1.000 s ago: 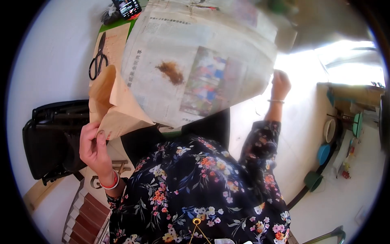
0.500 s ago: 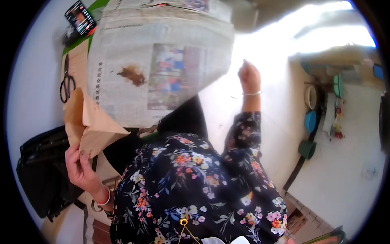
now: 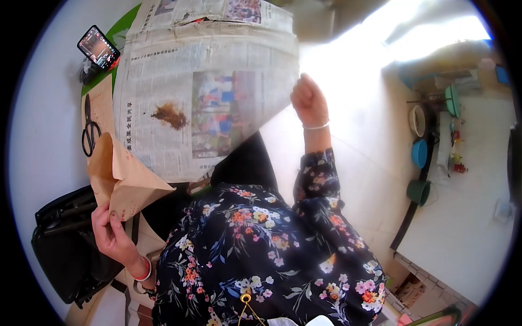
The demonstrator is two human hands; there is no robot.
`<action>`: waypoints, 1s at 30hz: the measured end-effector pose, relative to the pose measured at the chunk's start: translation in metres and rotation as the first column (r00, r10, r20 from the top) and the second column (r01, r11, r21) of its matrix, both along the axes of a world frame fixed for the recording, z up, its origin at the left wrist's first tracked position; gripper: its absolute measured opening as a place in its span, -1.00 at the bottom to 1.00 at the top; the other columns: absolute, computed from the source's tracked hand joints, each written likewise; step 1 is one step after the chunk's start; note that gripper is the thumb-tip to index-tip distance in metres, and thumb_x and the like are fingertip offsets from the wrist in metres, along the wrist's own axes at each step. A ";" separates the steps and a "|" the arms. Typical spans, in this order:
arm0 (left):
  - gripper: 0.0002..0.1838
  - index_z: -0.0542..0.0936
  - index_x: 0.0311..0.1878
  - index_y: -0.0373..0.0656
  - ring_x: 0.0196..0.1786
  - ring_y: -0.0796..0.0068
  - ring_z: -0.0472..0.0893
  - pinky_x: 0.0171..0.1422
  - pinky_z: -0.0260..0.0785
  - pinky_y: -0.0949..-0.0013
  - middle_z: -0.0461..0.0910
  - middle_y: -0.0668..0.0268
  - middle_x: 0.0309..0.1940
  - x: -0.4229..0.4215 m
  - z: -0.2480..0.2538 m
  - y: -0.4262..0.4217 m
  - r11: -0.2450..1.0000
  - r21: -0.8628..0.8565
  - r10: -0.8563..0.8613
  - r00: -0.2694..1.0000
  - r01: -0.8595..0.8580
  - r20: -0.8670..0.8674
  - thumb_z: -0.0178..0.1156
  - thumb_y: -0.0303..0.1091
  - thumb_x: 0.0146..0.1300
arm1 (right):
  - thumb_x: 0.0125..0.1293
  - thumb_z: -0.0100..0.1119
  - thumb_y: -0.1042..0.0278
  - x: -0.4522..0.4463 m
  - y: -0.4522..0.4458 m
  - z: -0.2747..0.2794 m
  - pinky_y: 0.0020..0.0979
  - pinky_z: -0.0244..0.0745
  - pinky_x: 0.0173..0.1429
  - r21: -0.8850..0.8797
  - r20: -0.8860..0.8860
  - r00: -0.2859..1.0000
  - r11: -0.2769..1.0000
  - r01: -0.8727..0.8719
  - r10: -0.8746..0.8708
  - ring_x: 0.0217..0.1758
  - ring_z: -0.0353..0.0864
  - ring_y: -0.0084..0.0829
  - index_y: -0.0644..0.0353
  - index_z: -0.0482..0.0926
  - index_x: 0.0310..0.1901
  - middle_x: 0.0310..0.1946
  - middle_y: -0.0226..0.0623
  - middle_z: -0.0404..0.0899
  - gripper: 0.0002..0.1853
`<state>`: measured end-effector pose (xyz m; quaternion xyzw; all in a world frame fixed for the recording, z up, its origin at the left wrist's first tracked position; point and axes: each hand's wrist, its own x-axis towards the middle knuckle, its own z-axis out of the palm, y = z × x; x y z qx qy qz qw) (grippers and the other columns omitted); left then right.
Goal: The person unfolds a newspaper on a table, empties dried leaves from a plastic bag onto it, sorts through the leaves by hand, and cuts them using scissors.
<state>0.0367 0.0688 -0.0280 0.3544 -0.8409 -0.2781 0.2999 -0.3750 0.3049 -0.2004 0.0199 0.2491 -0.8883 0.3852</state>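
My left hand (image 3: 115, 236) pinches the lower edge of a brown paper cone (image 3: 133, 179), its wide mouth opening toward the upper left. Over at the right, my right hand (image 3: 310, 100) is closed in a fist beside the edge of the newspaper; what it holds, if anything, is hidden. The newspaper (image 3: 163, 70) is spread flat in front of me, with a small heap of brown crumbly matter (image 3: 169, 116) on it. Black-handled scissors (image 3: 90, 126) lie left of the newspaper, just above the cone, on a brown paper sheet (image 3: 101, 103).
A phone (image 3: 98, 48) with a lit screen stands tilted at the upper left, by a green table edge (image 3: 126, 24). A black bag (image 3: 76, 244) sits at the lower left. Blue (image 3: 419, 154) and dark green (image 3: 418, 192) basins stand along the right.
My right hand has moved left, closer to the newspaper's edge, still in a fist. My left hand keeps hold of the paper cone. The whole view has shifted slightly.
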 end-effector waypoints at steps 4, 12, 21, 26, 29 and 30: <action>-0.94 0.51 -0.22 -0.40 -0.05 0.34 0.52 0.13 0.33 0.39 0.56 0.09 -0.11 -0.002 0.000 0.000 1.000 0.000 -0.014 1.000 0.014 -0.020 0.09 -0.59 0.36 | 0.48 -0.02 0.41 0.001 -0.003 0.007 -0.59 0.04 -0.57 -0.042 0.026 0.999 0.998 0.043 -0.042 -0.66 0.05 -0.66 0.03 0.30 -0.46 -0.67 -0.59 0.12 -0.72; -0.95 0.51 -0.22 -0.39 -0.08 0.36 0.52 0.08 0.34 0.40 0.56 0.10 -0.12 -0.006 0.003 0.004 0.998 -0.067 -0.017 1.000 0.017 0.004 0.09 -0.60 0.35 | 0.47 -0.05 0.41 -0.004 -0.008 0.017 -0.61 0.07 -0.59 -0.028 0.026 0.998 0.998 0.059 -0.058 -0.69 0.06 -0.66 0.00 0.25 -0.55 -0.69 -0.58 0.12 -0.65; -0.95 0.54 -0.23 -0.38 -0.15 0.39 0.52 0.00 0.36 0.42 0.57 0.15 -0.19 -0.008 0.003 0.004 0.999 -0.013 -0.041 0.995 0.040 -0.094 0.11 -0.58 0.34 | 0.48 -0.09 0.41 -0.005 -0.014 0.013 -0.60 0.08 -0.55 0.051 0.083 0.980 0.983 0.176 -0.180 -0.67 0.07 -0.66 -0.02 0.24 -0.54 -0.68 -0.60 0.13 -0.66; -0.95 0.56 -0.28 -0.34 -0.20 0.29 0.58 -0.03 0.40 0.39 0.63 0.13 -0.22 -0.011 0.010 0.002 0.997 -0.081 -0.011 0.995 0.003 -0.094 0.20 -0.59 0.19 | 0.48 0.01 0.33 -0.012 -0.008 -0.006 -0.63 -0.03 -0.63 -0.037 -0.038 0.998 0.998 -0.043 0.042 -0.70 0.04 -0.74 0.14 0.41 -0.32 -0.67 -0.64 0.12 -0.83; -0.95 0.53 -0.33 -0.34 -0.19 0.27 0.58 -0.02 0.40 0.38 0.63 0.12 -0.23 -0.005 0.013 0.002 0.997 -0.076 0.016 0.995 -0.024 -0.100 0.20 -0.64 0.17 | 0.45 0.03 0.34 -0.017 -0.025 -0.001 -0.61 -0.06 -0.63 0.120 -0.065 0.993 0.989 -0.086 0.094 -0.69 0.01 -0.73 0.14 0.43 -0.30 -0.65 -0.63 0.12 -0.86; -0.95 0.53 -0.33 -0.34 -0.19 0.26 0.58 -0.02 0.40 0.38 0.63 0.12 -0.23 -0.002 0.009 0.002 0.997 -0.075 0.018 0.995 -0.025 -0.099 0.20 -0.65 0.17 | 0.45 0.04 0.34 -0.017 -0.033 -0.001 -0.60 -0.06 -0.62 0.137 -0.061 0.989 0.982 -0.127 0.136 -0.69 0.01 -0.73 0.13 0.43 -0.31 -0.65 -0.64 0.12 -0.86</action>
